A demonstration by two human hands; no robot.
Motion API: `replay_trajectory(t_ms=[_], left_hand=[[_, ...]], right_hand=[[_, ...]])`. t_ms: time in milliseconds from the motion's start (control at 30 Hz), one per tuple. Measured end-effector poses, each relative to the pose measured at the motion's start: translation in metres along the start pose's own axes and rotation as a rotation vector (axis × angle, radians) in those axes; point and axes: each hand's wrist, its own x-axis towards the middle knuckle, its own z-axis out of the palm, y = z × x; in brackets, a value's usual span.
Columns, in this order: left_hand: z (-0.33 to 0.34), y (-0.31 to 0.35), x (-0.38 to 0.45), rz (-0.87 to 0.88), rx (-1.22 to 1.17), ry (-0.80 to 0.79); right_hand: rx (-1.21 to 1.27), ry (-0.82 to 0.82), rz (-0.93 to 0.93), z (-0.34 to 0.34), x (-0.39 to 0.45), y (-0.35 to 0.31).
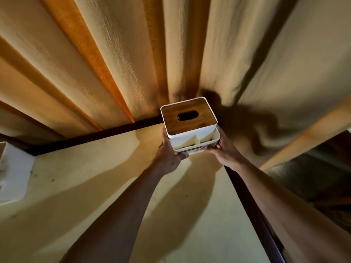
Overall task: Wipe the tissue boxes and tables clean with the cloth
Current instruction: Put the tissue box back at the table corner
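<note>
Two bare forearms reach forward from the bottom edge over the pale tabletop (pixel 79 186), casting long shadows on it; the left forearm lies nearer the middle, the right one runs along the tabletop's dark right edge (pixel 247 198). At their far ends the two hands meet on a tissue box (pixel 190 120) and hold it between them; the left hand (pixel 168 156) grips the box's lower left corner, its thumb up along the left side and its fingers curled under the front lip; the right hand (pixel 220 149) grips the lower right corner, its fingertips pinching the front rim and its thumb up along the right side. Whether the box rests on the tabletop or is lifted just clear of it cannot be told.

The tissue box is white with rounded corners and a brown wooden lid; a dark oval slot sits in the middle of the lid; on the side facing the hands is a low open tray divided into compartments, with a strip of small lettering along its front, too small to read.

Well to the left of the left hand, at the picture's edge, part of another white box (pixel 13 171) stands on the tabletop.

Just beyond the hands runs the tabletop's dark far edge, and behind it hangs a curtain (pixel 114 54) in deep cream and amber folds, with the shadow of the hands and box falling on it to the right of the right hand.
</note>
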Motion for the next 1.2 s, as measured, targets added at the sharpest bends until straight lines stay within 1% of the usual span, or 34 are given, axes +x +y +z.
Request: replay_trajectory(t_ms=[167, 333, 567, 900, 967, 1067, 1200], left_hand=[[-0.001, 0.001, 0.007, -0.033, 0.027, 0.006], [-0.003, 0.001, 0.009, -0.022, 0.036, 0.002], [-0.002, -0.003, 0.013, -0.037, 0.026, -0.012], [-0.003, -0.009, 0.015, -0.092, 0.004, -0.008], [-0.006, -0.01, 0.011, -0.117, 0.021, -0.024], [-0.015, -0.009, -0.005, -0.185, 0.051, -0.036], [-0.033, -0.011, -0.039, -0.216, 0.046, 0.022]], right_hand=[[-0.025, 0.006, 0.003, -0.002, 0.007, 0.0], [-0.066, 0.011, -0.014, -0.001, 0.008, 0.0], [-0.052, -0.032, -0.002, -0.005, 0.011, -0.002], [-0.053, -0.013, 0.021, -0.004, 0.01, 0.0], [-0.012, 0.028, 0.058, -0.003, 0.007, 0.001], [0.034, 0.155, 0.148, 0.0, -0.004, 0.0], [-0.142, 0.295, 0.159, 0.012, -0.038, -0.012]])
